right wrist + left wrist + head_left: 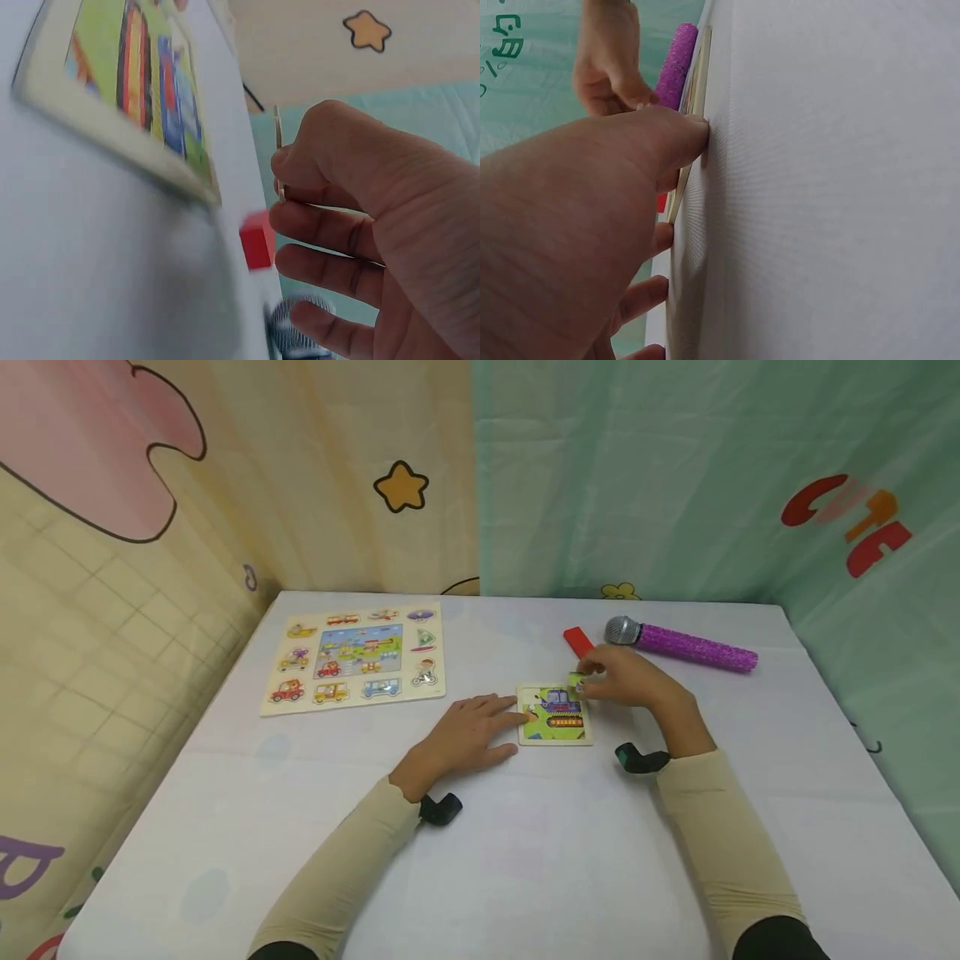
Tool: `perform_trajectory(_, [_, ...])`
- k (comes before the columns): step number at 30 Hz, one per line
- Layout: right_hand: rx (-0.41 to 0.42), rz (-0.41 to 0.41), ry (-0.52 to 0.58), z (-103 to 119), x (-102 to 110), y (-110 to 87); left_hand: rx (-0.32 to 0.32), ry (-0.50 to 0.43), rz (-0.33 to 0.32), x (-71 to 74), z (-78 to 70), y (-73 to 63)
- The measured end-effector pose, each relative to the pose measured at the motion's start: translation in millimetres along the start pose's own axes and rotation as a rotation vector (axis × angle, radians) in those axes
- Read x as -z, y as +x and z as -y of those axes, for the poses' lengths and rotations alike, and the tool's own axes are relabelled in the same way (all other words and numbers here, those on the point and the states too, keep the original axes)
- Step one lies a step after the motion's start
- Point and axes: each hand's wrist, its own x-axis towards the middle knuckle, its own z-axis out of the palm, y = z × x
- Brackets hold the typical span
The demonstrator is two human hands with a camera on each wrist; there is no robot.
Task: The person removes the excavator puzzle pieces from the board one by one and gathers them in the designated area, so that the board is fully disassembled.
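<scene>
A small jigsaw puzzle [555, 720] with a blue bulldozer picture in a pale wooden frame lies on the white table. My right hand [624, 677] pinches a thin puzzle piece [575, 680] between thumb and index finger above the puzzle's upper right corner. In the right wrist view the piece [280, 154] shows edge-on, its other fingers loosely bent. My left hand [468, 733] rests flat at the puzzle's left edge, fingers spread, a fingertip overlapping the frame. Its thumb [694, 135] lies low on the table beside the frame in the left wrist view.
A red block [577, 642] lies just behind my right hand. Right of it is a purple glitter microphone [686, 645] with a silver head. A larger wooden puzzle board [352, 656] with vehicle pictures lies at the back left. Patterned curtains [630, 477] stand behind the table.
</scene>
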Motion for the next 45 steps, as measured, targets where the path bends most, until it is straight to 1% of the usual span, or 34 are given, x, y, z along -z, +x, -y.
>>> perform_trajectory(3, [-0.064,-0.035,-0.011,-27.0,10.8,-18.7,0.001,-0.001,-0.003,0.4,0.5,0.1])
perform_trajectory(7, [-0.096,-0.057,-0.018,-56.5,16.9,-37.7,0.01,0.003,0.003,-0.1,1.3,0.1])
perform_trajectory(10, [-0.09,-0.061,-0.009,-70.5,13.8,-45.6,0.013,0.0,0.01,-0.6,1.0,0.4])
perform_trajectory(15, [-0.076,-0.088,0.004,-80.9,8.3,-50.8,0.009,-0.002,0.005,-1.0,0.6,1.4])
perform_trajectory(26, [-0.038,-0.152,0.074,-87.7,5.9,-56.7,0.011,-0.01,-0.008,-1.7,1.2,0.3])
perform_trajectory(29, [-0.039,-0.151,0.098,-89.6,5.1,-58.9,0.009,-0.017,-0.004,-1.3,0.5,0.2])
perform_trajectory(37, [-0.076,-0.138,0.223,-98.4,4.8,-64.4,0.01,-0.018,-0.001,-0.9,-0.9,1.4])
perform_trajectory(39, [-0.065,-0.149,0.231,-95.6,4.9,-63.3,0.012,-0.015,0.004,-1.1,-1.0,1.8])
perform_trajectory(41, [-0.039,-0.159,0.229,-86.9,5.3,-59.6,0.016,-0.016,0.01,-1.2,-1.0,1.7])
perform_trajectory(43, [-0.004,-0.163,0.22,-73.6,4.5,-52.2,0.019,-0.014,0.014,-1.1,-1.0,1.5])
perform_trajectory(45, [0.019,-0.149,0.205,-56.3,2.1,-42.0,0.023,-0.014,0.018,-1.2,-1.0,1.3])
